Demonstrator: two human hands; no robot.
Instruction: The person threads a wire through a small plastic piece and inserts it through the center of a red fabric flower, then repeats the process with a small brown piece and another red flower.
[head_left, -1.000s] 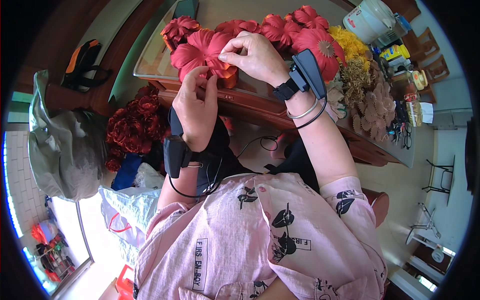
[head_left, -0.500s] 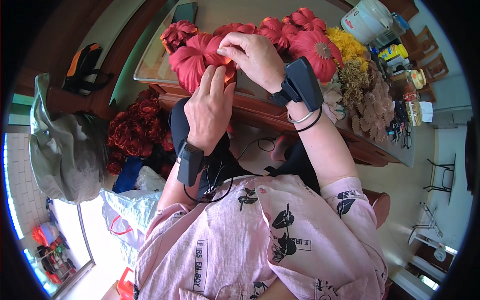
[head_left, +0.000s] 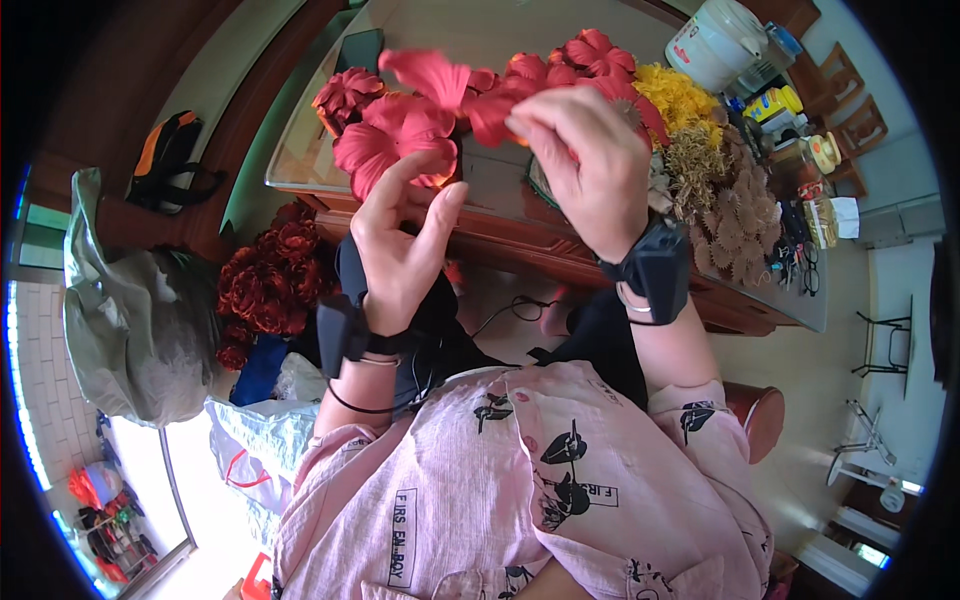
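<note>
My right hand (head_left: 585, 165) is raised over the glass-topped table (head_left: 300, 165), fingers closed on a red fabric flower (head_left: 440, 85) that it holds up by its base. My left hand (head_left: 400, 250) is just below it, palm toward me, fingers spread and curled, holding nothing; its index finger points up toward a second red flower (head_left: 385, 140) lying on the table. Both wrists carry black strapped devices. More red flowers (head_left: 585, 55) lie along the table behind my hands.
Yellow flowers (head_left: 675, 95) and tan dried flowers (head_left: 735, 215) lie at the right of the table, with a white bucket (head_left: 715, 40) and small bottles beyond. Dark red roses (head_left: 270, 285) sit on the floor at left, by a grey bag (head_left: 130, 320) and white plastic bags (head_left: 250, 450).
My right hand lifted a red flower up off the pile. My left hand let go of it and opened, dropping slightly lower.
</note>
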